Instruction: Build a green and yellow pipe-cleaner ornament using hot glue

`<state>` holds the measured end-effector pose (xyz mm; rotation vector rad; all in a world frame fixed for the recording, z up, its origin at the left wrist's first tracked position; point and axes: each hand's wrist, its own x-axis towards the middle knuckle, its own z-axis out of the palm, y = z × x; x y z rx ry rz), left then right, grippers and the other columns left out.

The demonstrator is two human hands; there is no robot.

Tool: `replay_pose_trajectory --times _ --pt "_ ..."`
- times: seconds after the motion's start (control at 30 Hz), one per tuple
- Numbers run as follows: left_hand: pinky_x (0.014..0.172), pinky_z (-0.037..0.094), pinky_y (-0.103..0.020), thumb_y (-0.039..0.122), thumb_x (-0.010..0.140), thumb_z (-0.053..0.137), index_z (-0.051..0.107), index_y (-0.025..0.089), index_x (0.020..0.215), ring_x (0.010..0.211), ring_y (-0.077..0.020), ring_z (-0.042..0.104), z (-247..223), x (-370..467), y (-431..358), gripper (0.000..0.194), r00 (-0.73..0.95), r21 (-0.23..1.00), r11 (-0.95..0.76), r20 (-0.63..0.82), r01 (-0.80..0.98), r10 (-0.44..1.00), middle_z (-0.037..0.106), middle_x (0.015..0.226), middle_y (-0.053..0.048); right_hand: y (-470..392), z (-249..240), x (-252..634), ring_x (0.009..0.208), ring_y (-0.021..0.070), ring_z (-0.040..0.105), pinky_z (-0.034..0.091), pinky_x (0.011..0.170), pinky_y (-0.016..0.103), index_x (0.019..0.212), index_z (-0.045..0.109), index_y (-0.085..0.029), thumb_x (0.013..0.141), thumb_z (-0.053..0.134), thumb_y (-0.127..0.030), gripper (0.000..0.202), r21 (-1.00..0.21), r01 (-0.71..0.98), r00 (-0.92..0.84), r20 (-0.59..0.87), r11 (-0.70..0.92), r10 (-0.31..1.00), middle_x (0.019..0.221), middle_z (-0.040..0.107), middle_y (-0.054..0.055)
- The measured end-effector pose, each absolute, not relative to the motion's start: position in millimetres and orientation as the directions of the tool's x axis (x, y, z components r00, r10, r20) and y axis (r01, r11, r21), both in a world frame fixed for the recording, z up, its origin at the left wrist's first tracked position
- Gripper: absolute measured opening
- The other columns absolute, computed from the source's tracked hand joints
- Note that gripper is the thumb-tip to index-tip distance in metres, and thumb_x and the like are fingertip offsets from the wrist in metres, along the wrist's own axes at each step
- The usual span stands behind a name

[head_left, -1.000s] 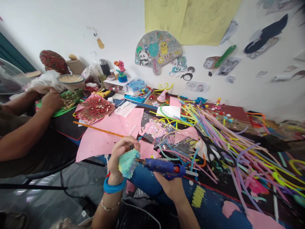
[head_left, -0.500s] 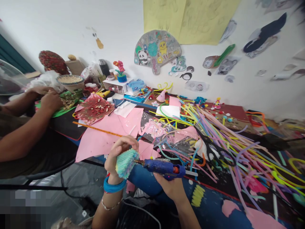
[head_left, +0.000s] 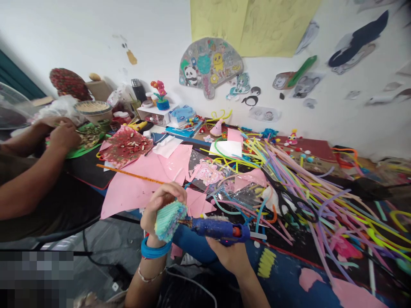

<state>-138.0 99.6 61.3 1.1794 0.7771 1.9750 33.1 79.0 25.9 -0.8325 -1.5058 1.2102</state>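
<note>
My left hand [head_left: 154, 209], with a blue band on its wrist, is closed round a fuzzy block of pastel pipe cleaners [head_left: 168, 221] in aqua, yellow and lilac. My right hand [head_left: 229, 254] grips a blue hot glue gun [head_left: 218, 229] from below, with a whitish glue stick [head_left: 258, 235] poking out of its back end. The gun's nozzle [head_left: 185, 222] points left and meets the block's right side; whether it touches cannot be made out. Pink sheets [head_left: 135, 192] lie behind my left hand, and an orange pipe cleaner [head_left: 130, 174] rests across them.
Loose coloured pipe cleaners [head_left: 298, 171] heap up on the right, with black scissors [head_left: 293, 205] among them. A yellow ribbed piece [head_left: 266, 263] lies near the table's front edge. At left, another person's hands [head_left: 66, 134] work over a green sheet [head_left: 85, 152].
The glue gun has shifted slightly left and down, its nozzle lower along the block's side. The block has tilted a little in my left hand, and the grip stays the same.
</note>
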Motion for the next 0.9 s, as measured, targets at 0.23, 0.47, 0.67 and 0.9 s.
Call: replay_pose_trajectory --times 0.23,0.47,0.67,0.9 --pt "0.052 0.041 -0.032 0.046 0.085 0.057 0.064 0.020 0.077 0.059 -0.0193 0.053 60 -139 99 0.029 -0.326 0.752 -0.591 0.502 -0.293 0.801 0.055 0.067 -0.005 83 28 34 0.082 0.0199 0.074 0.061 0.080 0.029 0.090 0.071 -0.024 0.078 0.064 -0.014 0.017 -0.954 -0.066 -0.274 0.299 0.292 0.914 0.087 0.076 0.000" --pt "0.052 0.040 -0.034 0.046 0.083 0.059 0.061 0.022 0.073 0.059 -0.0199 0.051 53 -142 103 0.026 -0.366 0.748 -0.601 0.494 -0.284 0.788 0.053 0.065 -0.005 82 31 33 0.081 0.0194 0.074 0.060 0.080 0.028 0.088 0.071 -0.025 0.079 0.067 -0.016 0.014 -0.962 -0.125 -0.300 0.268 0.241 0.916 0.086 0.076 -0.001" --pt "0.055 0.040 -0.034 0.045 0.083 0.059 0.060 0.022 0.074 0.061 -0.0199 0.051 55 -139 100 0.025 -0.398 0.738 -0.581 0.446 -0.344 0.802 0.051 0.067 -0.004 80 25 33 0.085 0.0195 0.073 0.059 0.083 0.029 0.093 0.071 -0.025 0.078 0.066 -0.015 0.018 -0.961 -0.118 -0.270 0.275 0.251 0.923 0.090 0.076 0.000" --pt "0.059 0.040 -0.030 0.040 0.083 0.052 0.065 0.016 0.077 0.064 -0.0180 0.052 65 -126 94 0.027 -0.332 0.719 -0.530 0.417 -0.449 0.846 0.053 0.068 -0.005 82 18 34 0.084 0.0204 0.073 0.060 0.081 0.031 0.093 0.071 -0.023 0.080 0.063 -0.014 0.018 -0.950 -0.077 -0.268 0.312 0.302 0.912 0.090 0.075 0.001"
